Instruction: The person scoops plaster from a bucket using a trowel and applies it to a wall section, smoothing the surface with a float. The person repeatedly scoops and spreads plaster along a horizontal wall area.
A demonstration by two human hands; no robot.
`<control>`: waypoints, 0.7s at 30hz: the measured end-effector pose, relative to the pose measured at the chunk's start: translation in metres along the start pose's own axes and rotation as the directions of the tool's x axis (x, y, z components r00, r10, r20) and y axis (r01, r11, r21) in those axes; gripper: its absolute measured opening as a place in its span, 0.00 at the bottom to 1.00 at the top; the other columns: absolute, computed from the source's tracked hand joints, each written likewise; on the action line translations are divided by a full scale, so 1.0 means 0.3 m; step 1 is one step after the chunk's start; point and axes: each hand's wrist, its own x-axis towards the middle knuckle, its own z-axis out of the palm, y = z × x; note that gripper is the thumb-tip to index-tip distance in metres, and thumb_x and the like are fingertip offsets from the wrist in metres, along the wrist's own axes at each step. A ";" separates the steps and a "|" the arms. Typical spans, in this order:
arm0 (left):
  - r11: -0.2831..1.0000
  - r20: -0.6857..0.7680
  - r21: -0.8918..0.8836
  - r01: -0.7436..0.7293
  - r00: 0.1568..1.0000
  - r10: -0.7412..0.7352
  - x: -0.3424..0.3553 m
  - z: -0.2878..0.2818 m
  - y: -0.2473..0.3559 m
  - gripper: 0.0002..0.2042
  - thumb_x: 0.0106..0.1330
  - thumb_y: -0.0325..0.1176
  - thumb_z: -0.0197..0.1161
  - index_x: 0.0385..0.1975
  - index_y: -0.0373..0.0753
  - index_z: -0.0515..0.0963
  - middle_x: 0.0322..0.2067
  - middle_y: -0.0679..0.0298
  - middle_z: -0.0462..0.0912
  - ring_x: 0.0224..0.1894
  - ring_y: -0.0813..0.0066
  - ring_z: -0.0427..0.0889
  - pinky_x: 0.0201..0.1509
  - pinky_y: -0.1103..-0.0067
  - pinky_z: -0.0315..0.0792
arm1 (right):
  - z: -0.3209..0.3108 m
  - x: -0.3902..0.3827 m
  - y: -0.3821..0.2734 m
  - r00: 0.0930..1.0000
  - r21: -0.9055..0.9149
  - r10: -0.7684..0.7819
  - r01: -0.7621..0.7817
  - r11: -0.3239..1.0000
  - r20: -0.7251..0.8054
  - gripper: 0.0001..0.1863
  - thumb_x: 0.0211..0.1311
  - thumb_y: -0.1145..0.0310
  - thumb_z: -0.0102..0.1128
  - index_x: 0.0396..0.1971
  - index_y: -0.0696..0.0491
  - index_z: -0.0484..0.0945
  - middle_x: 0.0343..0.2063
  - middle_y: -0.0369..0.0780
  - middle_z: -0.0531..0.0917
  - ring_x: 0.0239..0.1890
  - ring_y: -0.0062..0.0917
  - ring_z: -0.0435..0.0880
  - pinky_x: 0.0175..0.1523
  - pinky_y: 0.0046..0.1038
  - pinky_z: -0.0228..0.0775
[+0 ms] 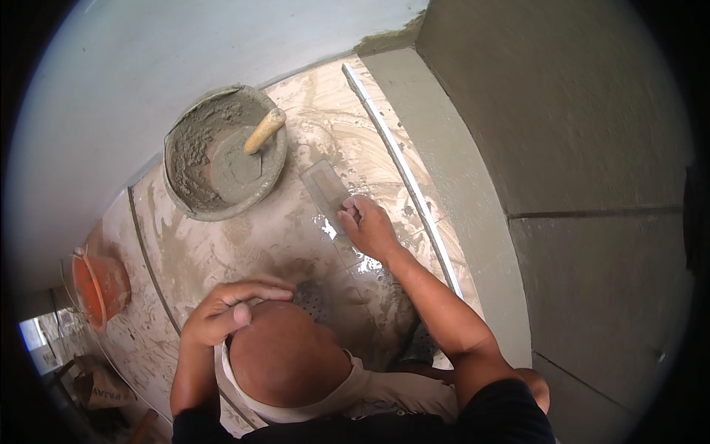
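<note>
My right hand (367,228) is closed round the grip of a flat rectangular plastering trowel (321,180); the grip itself is hidden by my fingers. The trowel's grey blade lies over the wet, smeared floor, pointing away from me. My left hand (237,305) rests at the front of my bent knee, fingers stretched out and thumb apart, holding nothing. Beyond it stands a round dark tub (229,209) partly filled with grey mortar. Inside the tub, a trowel with a wooden handle (265,132) lies on the mortar, its blade coated grey.
A long pale straightedge (399,172) lies on the floor right of my right hand, beside a smooth grey mortar band (462,152) along the plastered wall (584,111). An orange bucket (111,285) stands at far left, with a paper bag (100,386) nearer. A white wall (170,59) rises behind the tub.
</note>
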 end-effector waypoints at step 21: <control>0.831 -0.870 0.404 0.381 0.440 0.221 0.086 -0.794 -0.118 0.24 0.74 0.52 0.60 0.43 0.31 0.82 0.35 0.62 0.84 0.41 0.75 0.81 0.50 0.76 0.73 | 0.148 0.517 -0.635 0.972 -0.331 -0.233 0.213 0.919 -0.023 0.19 0.65 0.58 0.67 0.43 0.60 0.84 0.47 0.55 0.81 0.51 0.46 0.82 0.58 0.43 0.73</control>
